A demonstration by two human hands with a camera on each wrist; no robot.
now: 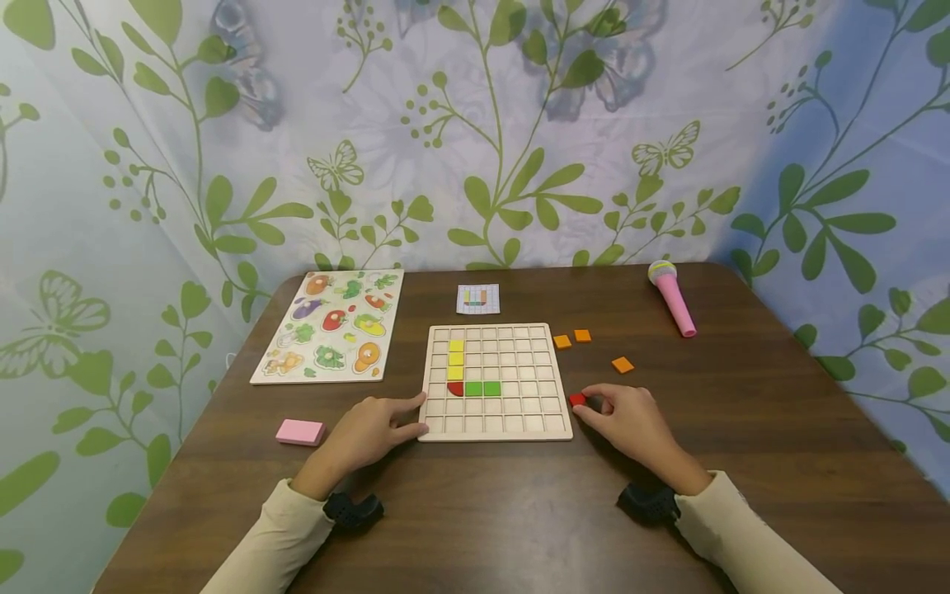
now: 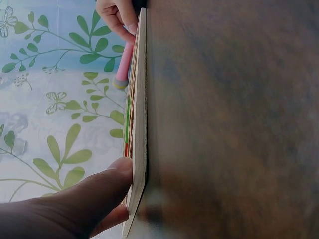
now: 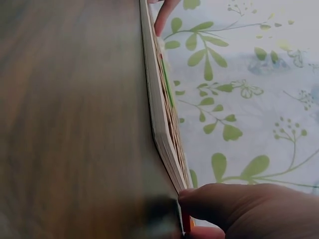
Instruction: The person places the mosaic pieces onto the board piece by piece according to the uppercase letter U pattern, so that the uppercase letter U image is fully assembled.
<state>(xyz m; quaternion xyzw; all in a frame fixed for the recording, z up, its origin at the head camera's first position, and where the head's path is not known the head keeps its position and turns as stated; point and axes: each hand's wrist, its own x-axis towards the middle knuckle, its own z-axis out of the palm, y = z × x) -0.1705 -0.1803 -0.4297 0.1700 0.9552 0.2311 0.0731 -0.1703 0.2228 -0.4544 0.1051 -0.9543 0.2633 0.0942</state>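
A pink block [image 1: 300, 432] sits near my left hand [image 1: 365, 433], its fingers extended and parted, touching the left edge of the grid board [image 1: 512, 425] on the counter [image 1: 475, 511]. Yellow tiles [image 1: 456, 360], a red corner piece [image 1: 456, 389] and green tiles [image 1: 473, 388] fill some cells. Beside the board's right edge, my right hand [image 1: 629, 419] pinches a small red tile [image 1: 576, 399], fingers nearly closed.

A play corner by its look: leafy cloth [image 1: 416, 124] at twelve o'clock, and on the brown worktop [image 1: 505, 511] a vegetable puzzle [image 1: 322, 337] at ten, a toy microphone [image 1: 675, 304] at two, a tile board [image 1: 512, 407] central
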